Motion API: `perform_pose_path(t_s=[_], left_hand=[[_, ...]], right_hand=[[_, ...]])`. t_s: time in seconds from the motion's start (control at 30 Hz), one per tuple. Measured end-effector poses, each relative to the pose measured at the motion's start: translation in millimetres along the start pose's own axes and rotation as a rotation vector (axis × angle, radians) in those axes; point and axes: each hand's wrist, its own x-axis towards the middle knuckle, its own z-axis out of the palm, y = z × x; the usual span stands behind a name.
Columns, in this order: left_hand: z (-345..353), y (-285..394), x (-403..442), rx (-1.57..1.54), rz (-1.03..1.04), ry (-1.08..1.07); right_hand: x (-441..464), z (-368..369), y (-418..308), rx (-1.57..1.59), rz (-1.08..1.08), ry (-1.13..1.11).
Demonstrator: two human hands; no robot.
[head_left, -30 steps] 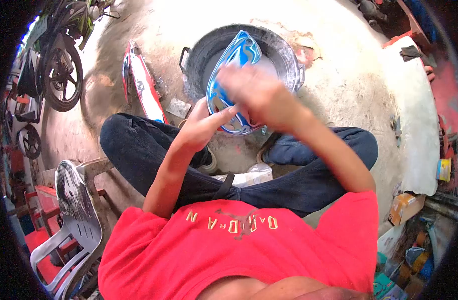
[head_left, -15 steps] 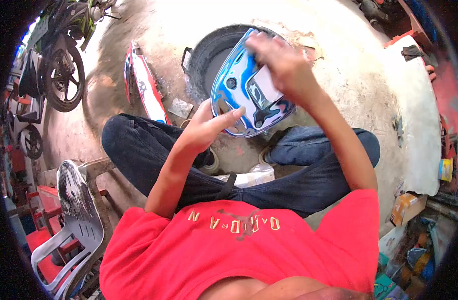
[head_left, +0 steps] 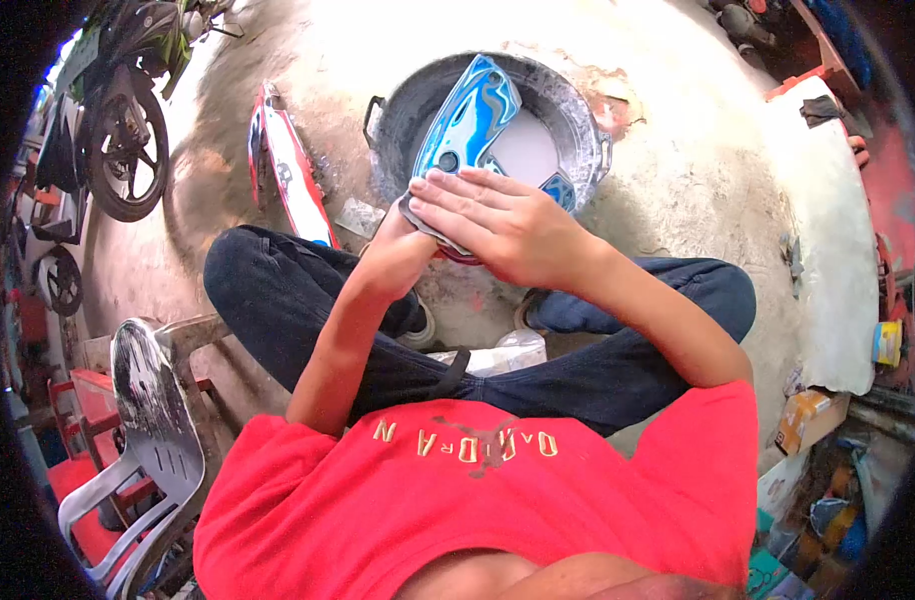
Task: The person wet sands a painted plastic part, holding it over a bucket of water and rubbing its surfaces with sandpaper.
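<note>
A glossy blue-and-white motorcycle fairing panel (head_left: 470,120) is held tilted over a black two-handled basin (head_left: 582,125) with whitish liquid in it. My left hand (head_left: 398,258) grips the panel's near left end, its fingers mostly hidden underneath. Across the near part of the panel lies my right hand (head_left: 513,225), fingers stretched flat and close together, reaching over to the left hand. Whether something thin is under the right palm I cannot make out.
A red-and-white panel (head_left: 290,165) lies on the concrete floor left of the basin, near a small clear scrap (head_left: 360,217). A worn plastic chair (head_left: 163,400) stands at left, a motorcycle wheel (head_left: 128,145) beyond it. At right are a pale sheet (head_left: 840,250) and a cardboard box (head_left: 813,418).
My right hand has swept from the panel's far right side down to its near left end, beside my left hand. The panel has tilted, uncovering more of the basin.
</note>
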Motion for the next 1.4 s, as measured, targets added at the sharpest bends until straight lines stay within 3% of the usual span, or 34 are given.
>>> perform_pose_path(t_s=[0.07, 0.1, 0.13, 0.2, 0.27, 0.33, 0.43, 0.47, 0.53, 0.6, 0.67, 0.7, 0.77, 0.87, 0.93, 0.97, 1.03, 1.17, 1.3, 1.4], left_hand=[[3, 6, -2, -0.042, -0.039, 0.006], [7, 11, -2, -0.017, -0.090, 0.011], [9, 8, -4, -0.031, -0.096, 0.022], [9, 5, -2, -0.045, -0.097, 0.035], [4, -4, -1, -0.055, -0.041, 0.045], [1, -4, -1, -0.083, 0.029, 0.041], [13, 17, -7, 0.009, -0.094, 0.005], [14, 16, -9, -0.017, -0.125, 0.010], [12, 16, -8, -0.062, -0.161, 0.022], [4, 3, -4, -0.062, -0.033, 0.020], [-1, 1, -4, -0.011, 0.049, -0.027], [5, 11, -7, 0.005, -0.101, 0.002], [11, 17, -8, 0.025, -0.120, -0.019], [8, 11, -5, 0.018, -0.078, -0.012], [8, 8, -4, -0.028, 0.017, 0.046], [15, 5, -1, -0.096, 0.117, 0.096], [11, 11, -2, -0.053, -0.009, 0.079], [7, 8, 2, -0.119, 0.011, 0.062], [11, 17, -7, -0.169, 0.043, 0.086], [5, 13, 1, -0.260, 0.060, 0.089]], right_hand=[[-5, -5, 30, 0.026, 0.101, 0.059], [-7, -9, 54, 0.030, 0.255, 0.089], [-8, -15, 63, -0.107, 0.313, 0.121], [-16, -3, 48, -0.008, 0.285, 0.081], [-8, 5, 8, 0.012, 0.034, 0.072], [-6, 3, 12, 0.059, 0.011, 0.066], [-8, -13, 65, -0.086, 0.329, 0.152], [-13, -10, 72, -0.176, 0.331, 0.141], [-11, 1, 35, -0.034, 0.227, 0.084], [-3, 1, -3, 0.120, 0.058, 0.023], [0, -8, 11, 0.110, 0.073, 0.013], [1, -14, 26, 0.024, 0.166, 0.052], [-1, -18, 53, -0.119, 0.345, 0.108], [-2, -4, 11, 0.070, 0.203, 0.036], [0, -1, -6, 0.020, 0.046, -0.018], [1, -7, 5, -0.032, 0.092, -0.020], [2, -10, 36, -0.115, 0.223, 0.042], [1, 2, 3, 0.066, 0.105, 0.004], [4, -10, 41, -0.151, 0.176, 0.008], [-5, -4, 22, -0.013, 0.149, 0.019]])
